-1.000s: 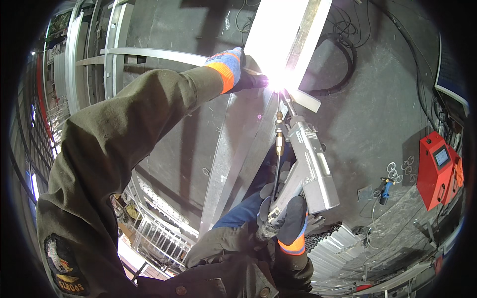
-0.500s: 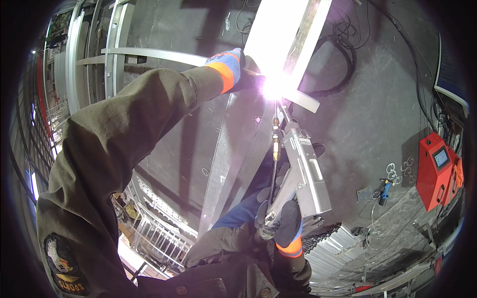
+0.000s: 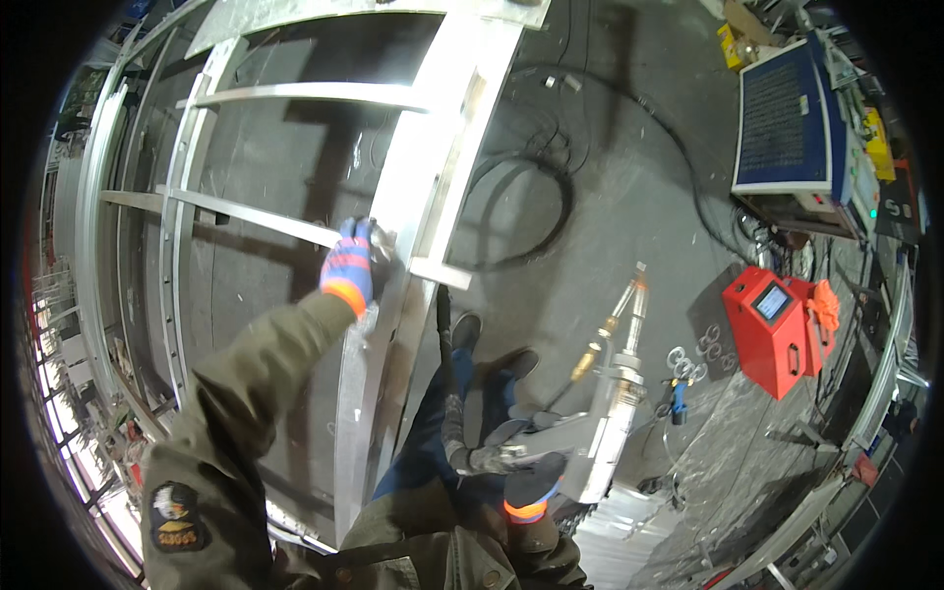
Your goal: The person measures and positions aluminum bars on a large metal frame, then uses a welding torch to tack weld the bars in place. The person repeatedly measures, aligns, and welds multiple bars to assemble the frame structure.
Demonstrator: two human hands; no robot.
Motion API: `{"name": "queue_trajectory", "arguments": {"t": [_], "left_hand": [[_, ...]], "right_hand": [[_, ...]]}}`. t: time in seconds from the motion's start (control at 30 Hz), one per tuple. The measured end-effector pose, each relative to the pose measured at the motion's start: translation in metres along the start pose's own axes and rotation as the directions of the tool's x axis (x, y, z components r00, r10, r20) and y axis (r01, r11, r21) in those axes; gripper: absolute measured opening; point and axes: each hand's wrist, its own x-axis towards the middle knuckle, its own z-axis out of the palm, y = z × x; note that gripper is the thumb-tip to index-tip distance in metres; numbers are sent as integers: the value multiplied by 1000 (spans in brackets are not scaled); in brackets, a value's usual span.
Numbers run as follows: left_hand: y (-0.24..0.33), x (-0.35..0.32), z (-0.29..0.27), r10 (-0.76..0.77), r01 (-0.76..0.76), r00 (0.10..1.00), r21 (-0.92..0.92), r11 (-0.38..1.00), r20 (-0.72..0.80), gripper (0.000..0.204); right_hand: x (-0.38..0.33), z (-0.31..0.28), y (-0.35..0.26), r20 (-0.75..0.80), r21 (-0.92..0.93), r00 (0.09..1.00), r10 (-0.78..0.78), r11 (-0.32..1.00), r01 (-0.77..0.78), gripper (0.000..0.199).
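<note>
My right hand (image 3: 536, 480), in a dark glove with an orange cuff, is closed round the handle of a silver welding gun (image 3: 612, 428). The gun's nozzle points away from me, off the metal, with no arc showing. A brass-fitted wire feed tube runs along its left side. My left hand (image 3: 347, 265), in a blue glove with an orange cuff, is at the metal frame, where a crossbar (image 3: 261, 216) meets the long silver beam (image 3: 408, 147). Its fingers are bent round something greyish and blurred. A short flat bar (image 3: 440, 272) sticks out from the beam's right side.
A black cable (image 3: 565, 211) lies coiled on the floor right of the beam. Farther right stand a red machine with a screen (image 3: 769, 310) and a blue-and-white cabinet (image 3: 787, 128). A blue-handled tool (image 3: 678, 403) and several metal rings (image 3: 685, 364) lie near the red machine.
The bright welding arc has gone out. My right hand has swung the gun right, away from the beam. My left hand now sits lower in view on the frame, and the view has shifted right.
</note>
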Motion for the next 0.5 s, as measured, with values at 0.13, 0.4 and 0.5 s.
{"name": "queue_trajectory", "arguments": {"t": [0.13, 0.4, 0.5], "left_hand": [[110, -137, -5, 554, -505, 832, -459, 731, -34, 70], [270, -140, -35, 309, -261, 943, -847, 463, -122, 67], [278, -87, -56, 166, -346, 938, -843, 412, -304, 58]], "right_hand": [[33, -1, -84, -192, -106, 945, -264, 963, 247, 76], [169, 11, -233, 450, -710, 855, -257, 478, 517, 54], [261, 7, -258, 516, -651, 851, -100, 599, 466, 36]]}}
